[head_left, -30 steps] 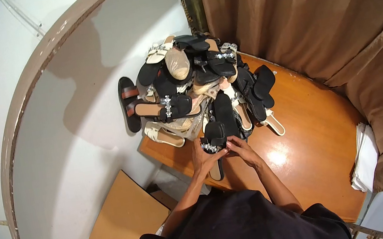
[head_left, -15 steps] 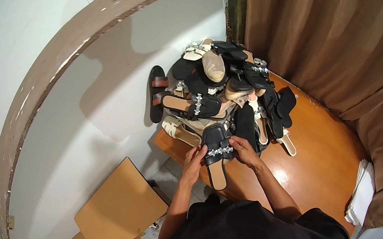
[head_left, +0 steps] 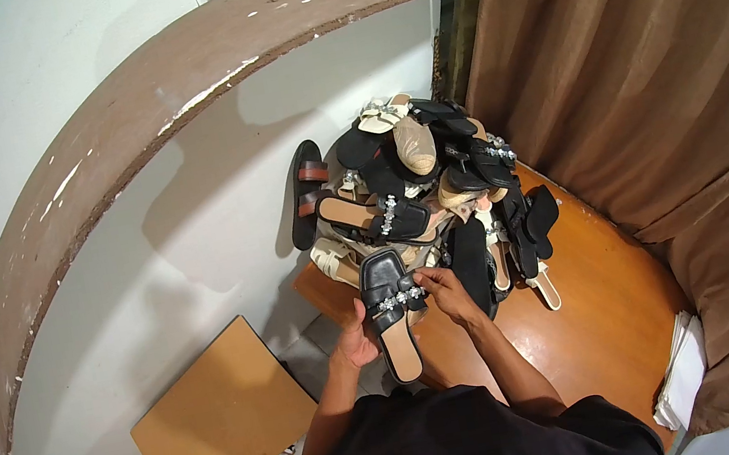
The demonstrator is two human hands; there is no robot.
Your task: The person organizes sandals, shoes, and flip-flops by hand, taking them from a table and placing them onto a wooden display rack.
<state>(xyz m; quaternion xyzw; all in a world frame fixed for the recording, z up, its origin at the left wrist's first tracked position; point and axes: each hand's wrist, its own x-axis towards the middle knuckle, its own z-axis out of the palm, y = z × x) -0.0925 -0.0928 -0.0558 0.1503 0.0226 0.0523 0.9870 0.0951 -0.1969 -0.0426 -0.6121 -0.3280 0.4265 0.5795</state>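
Observation:
A black sandal (head_left: 382, 270) with a tan footbed and a jewelled strap is held in front of me, its toe end pointing away and its heel towards me. My right hand (head_left: 445, 293) pinches the strap at its right side. Just left of the sandal is my left hand (head_left: 357, 342), open with the thumb raised; its other fingers are partly hidden. Beyond them lies a heap of sandals. Among these are another black jewelled sandal (head_left: 360, 214), a cream strappy sandal (head_left: 333, 260) and a plastic-wrapped beige shoe (head_left: 414, 144).
The heap rests on an orange-brown wooden table (head_left: 559, 354). A black slide with brown straps (head_left: 309, 193) leans against the white wall. Brown curtain (head_left: 607, 62) hangs at right, near stacked white papers (head_left: 682, 377). A cardboard box (head_left: 222, 410) stands lower left; a curved brown panel (head_left: 122, 104) arches overhead.
The held sandal has tilted and shifted slightly left and towards me. My left hand has loosened from the strap, while my right hand keeps its pinch. The camera view has tipped slightly upward.

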